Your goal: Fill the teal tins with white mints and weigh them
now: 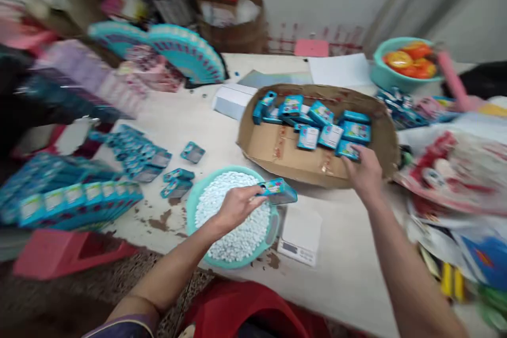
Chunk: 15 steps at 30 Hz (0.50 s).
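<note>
The left hand point(240, 205) was over the right part of the teal bowl point(191, 214), its fingers pinched closed on one end of a blue box point(279, 191). The other end of that box stuck out past the bowl's right rim, toward the near wall of the cardboard tray point(259, 145). White pellets point(233, 235) filled much of the bowl, whose near rim lay close to the front edge of the table point(352, 237).

The right hand point(365, 171) reached over the tray's near wall at its right end, with its fingers at a second blue box point(346, 149); whether they had closed on it I could not tell. More small boxes point(320, 113) crowded the far and right parts of the tray, leaving brown cardboard showing along the front and left, so the hand had most room on that side.

Between tray and front edge, just beside the bowl's right rim, sat a white scale point(301, 229); to its right a broad stretch of pale tabletop ran below the right forearm, as far as the plastic bags point(459, 169). Left of the bowl the room was tighter: three loose boxes point(193, 152) lay near its rim, with fanned rows of boxes point(79, 200) beyond them.
</note>
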Motion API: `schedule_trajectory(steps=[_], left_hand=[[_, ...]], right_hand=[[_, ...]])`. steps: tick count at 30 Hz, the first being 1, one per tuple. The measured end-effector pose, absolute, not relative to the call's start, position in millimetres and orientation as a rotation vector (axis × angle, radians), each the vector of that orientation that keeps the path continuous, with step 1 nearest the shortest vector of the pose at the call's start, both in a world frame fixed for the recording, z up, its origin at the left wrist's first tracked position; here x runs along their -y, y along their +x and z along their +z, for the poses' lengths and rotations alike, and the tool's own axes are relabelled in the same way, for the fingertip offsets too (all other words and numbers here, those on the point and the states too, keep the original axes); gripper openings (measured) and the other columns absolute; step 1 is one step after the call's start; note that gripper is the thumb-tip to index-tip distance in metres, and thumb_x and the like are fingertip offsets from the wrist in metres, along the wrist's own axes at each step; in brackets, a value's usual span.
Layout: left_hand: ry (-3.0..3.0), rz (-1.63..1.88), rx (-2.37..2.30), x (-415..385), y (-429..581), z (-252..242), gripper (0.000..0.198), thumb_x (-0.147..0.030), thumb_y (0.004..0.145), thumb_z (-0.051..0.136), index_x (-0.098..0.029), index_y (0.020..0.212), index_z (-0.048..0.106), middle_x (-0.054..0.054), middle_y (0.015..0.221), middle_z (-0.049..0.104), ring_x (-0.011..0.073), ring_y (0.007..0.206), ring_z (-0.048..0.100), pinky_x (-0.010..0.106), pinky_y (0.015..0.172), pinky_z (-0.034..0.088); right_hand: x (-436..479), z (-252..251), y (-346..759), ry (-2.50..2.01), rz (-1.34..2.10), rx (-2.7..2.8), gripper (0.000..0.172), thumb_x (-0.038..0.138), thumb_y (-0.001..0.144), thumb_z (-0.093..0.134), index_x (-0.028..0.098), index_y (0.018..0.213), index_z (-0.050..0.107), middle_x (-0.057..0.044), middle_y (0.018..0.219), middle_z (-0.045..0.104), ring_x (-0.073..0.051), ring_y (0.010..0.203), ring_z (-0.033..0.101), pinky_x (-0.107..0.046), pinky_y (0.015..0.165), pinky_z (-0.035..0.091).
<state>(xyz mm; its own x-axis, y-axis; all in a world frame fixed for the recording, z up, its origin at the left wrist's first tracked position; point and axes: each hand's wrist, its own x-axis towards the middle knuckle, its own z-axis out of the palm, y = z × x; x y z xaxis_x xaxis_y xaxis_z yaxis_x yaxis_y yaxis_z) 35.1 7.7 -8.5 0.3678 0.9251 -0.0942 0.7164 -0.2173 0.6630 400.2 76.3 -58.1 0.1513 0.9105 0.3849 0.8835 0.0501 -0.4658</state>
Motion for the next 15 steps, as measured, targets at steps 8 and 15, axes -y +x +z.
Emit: schedule_trajectory(steps=[8,15], left_hand=[[1.252,0.496,-2.781,-40,-205,-4,0.024,-0.042,0.079,0.057,-0.020,0.082,0.064,-0.001,0.061,0.051,0.0142,0.059,0.042,0.023,0.057,0.029],[1.018,0.087,-2.725,-73,-277,-109,0.028,-0.049,0.074,0.059,-0.021,0.072,0.058,-0.002,0.051,0.035,0.0138,0.050,0.026,0.024,0.057,0.030]], right_hand=[[-216,-127,425,-2.175,0.077,2.517,0.101,0.032,0.059,0.079,0.017,0.144,0.027,-0.021,0.147,0.028,-0.040,0.127,0.037,-0.051,0.095,0.037],[-209,-120,396,-2.387,-0.140,2.282,0.083,0.046,0.072,0.068,0.020,0.140,0.029,-0.024,0.135,0.038,-0.038,0.120,0.043,-0.052,0.094,0.032]])
